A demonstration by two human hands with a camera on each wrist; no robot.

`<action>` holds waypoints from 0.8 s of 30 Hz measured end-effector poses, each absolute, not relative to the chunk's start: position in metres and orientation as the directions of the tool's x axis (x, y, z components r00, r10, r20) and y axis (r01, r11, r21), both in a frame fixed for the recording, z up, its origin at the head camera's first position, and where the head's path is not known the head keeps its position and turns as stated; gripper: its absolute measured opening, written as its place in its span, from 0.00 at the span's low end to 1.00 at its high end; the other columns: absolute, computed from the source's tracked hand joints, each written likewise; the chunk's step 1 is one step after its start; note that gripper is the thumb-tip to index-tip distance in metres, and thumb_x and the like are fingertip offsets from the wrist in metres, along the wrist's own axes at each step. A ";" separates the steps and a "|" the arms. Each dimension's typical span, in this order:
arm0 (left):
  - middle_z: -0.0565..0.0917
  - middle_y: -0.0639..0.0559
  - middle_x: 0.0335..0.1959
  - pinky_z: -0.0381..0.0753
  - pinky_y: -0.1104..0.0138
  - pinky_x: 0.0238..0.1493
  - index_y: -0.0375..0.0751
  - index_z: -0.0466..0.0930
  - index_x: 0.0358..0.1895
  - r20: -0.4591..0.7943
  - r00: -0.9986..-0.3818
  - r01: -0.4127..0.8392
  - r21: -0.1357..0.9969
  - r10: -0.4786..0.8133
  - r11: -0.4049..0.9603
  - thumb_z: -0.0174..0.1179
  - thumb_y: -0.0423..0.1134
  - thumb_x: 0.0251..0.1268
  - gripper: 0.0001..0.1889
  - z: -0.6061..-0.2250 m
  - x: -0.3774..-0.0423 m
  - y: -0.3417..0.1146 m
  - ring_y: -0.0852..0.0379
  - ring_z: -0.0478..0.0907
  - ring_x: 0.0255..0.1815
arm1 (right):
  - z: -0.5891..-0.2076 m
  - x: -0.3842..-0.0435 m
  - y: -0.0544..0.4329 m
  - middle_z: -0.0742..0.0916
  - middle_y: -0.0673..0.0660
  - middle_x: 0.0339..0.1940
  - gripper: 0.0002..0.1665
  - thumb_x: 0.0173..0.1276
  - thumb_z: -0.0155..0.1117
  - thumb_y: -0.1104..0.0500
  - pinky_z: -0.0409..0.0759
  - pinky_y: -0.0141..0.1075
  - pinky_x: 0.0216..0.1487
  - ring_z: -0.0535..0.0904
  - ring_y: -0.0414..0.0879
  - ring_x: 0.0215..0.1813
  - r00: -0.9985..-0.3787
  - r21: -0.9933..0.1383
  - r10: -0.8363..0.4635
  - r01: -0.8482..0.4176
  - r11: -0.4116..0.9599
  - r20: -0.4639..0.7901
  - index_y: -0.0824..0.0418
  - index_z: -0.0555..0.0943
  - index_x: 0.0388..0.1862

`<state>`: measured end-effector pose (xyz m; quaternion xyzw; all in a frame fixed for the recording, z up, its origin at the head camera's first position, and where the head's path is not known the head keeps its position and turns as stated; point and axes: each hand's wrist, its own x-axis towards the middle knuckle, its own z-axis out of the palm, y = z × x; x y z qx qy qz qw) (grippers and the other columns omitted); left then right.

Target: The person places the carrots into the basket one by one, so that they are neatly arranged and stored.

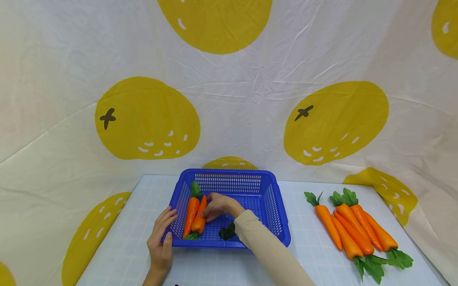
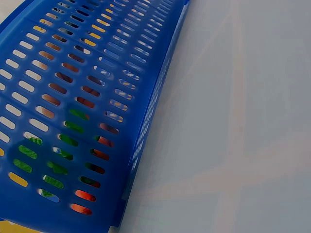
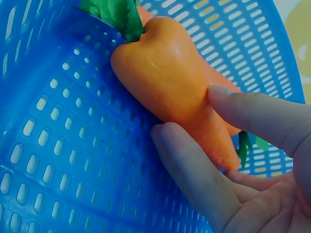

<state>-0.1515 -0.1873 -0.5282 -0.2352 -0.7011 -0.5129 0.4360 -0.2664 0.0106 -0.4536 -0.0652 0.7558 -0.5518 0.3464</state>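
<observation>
The pale blue, faintly lined worktop [image 1: 121, 238] was occupied centrally by a blue perforated basket [image 1: 229, 171]; to its right, leafy orange carrots [image 1: 354, 232] were laid close together.

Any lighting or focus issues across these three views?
Head view: bright, fairly even light, creases visible in the backdrop; left wrist: dim, tabletop greyish, its pattern soft; right wrist: bluish cast, right hand partly shadowed, faint highlight on the carrot.

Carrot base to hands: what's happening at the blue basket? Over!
Right hand pinching a carrot inside the blue basket. Left hand at the basket's left side. Second carrot close alongside. Nothing seen blocking.
</observation>
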 end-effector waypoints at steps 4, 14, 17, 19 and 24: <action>0.79 0.28 0.57 0.61 0.64 0.73 0.22 0.79 0.53 0.852 -0.510 0.777 0.515 -0.118 0.362 0.45 0.23 0.59 0.21 -0.529 -0.152 -0.188 0.36 0.67 0.68 | -0.454 -0.266 0.010 0.84 0.65 0.37 0.41 0.59 0.69 0.73 0.85 0.47 0.44 0.87 0.57 0.36 -0.756 -0.880 -0.479 0.273 0.388 -0.446 0.72 0.61 0.68; 0.79 0.28 0.56 0.62 0.64 0.73 0.21 0.79 0.53 0.856 -0.503 0.780 0.510 -0.121 0.363 0.45 0.23 0.59 0.20 -0.529 -0.152 -0.188 0.36 0.68 0.68 | -0.453 -0.266 0.011 0.85 0.65 0.37 0.43 0.59 0.70 0.71 0.86 0.48 0.43 0.87 0.60 0.39 -0.752 -0.874 -0.477 0.275 0.401 -0.455 0.73 0.60 0.70; 0.79 0.28 0.56 0.61 0.64 0.73 0.21 0.79 0.52 0.858 -0.499 0.784 0.506 -0.120 0.360 0.44 0.23 0.60 0.20 -0.529 -0.153 -0.187 0.36 0.68 0.68 | -0.453 -0.266 0.012 0.85 0.65 0.37 0.43 0.59 0.69 0.71 0.86 0.48 0.43 0.87 0.60 0.38 -0.747 -0.873 -0.485 0.268 0.407 -0.455 0.73 0.60 0.71; 0.79 0.27 0.56 0.61 0.63 0.73 0.21 0.79 0.52 0.861 -0.494 0.788 0.501 -0.120 0.357 0.45 0.23 0.60 0.20 -0.529 -0.153 -0.187 0.36 0.68 0.68 | -0.454 -0.266 0.012 0.85 0.65 0.37 0.43 0.58 0.69 0.71 0.86 0.48 0.43 0.87 0.60 0.37 -0.743 -0.873 -0.490 0.265 0.409 -0.455 0.74 0.61 0.70; 0.79 0.27 0.56 0.61 0.62 0.73 0.20 0.79 0.52 0.869 -0.480 0.798 0.490 -0.121 0.350 0.44 0.24 0.60 0.19 -0.530 -0.154 -0.188 0.35 0.68 0.68 | -0.456 -0.268 0.012 0.86 0.66 0.34 0.41 0.57 0.67 0.73 0.86 0.48 0.42 0.87 0.57 0.33 -0.733 -0.872 -0.502 0.265 0.411 -0.459 0.74 0.62 0.69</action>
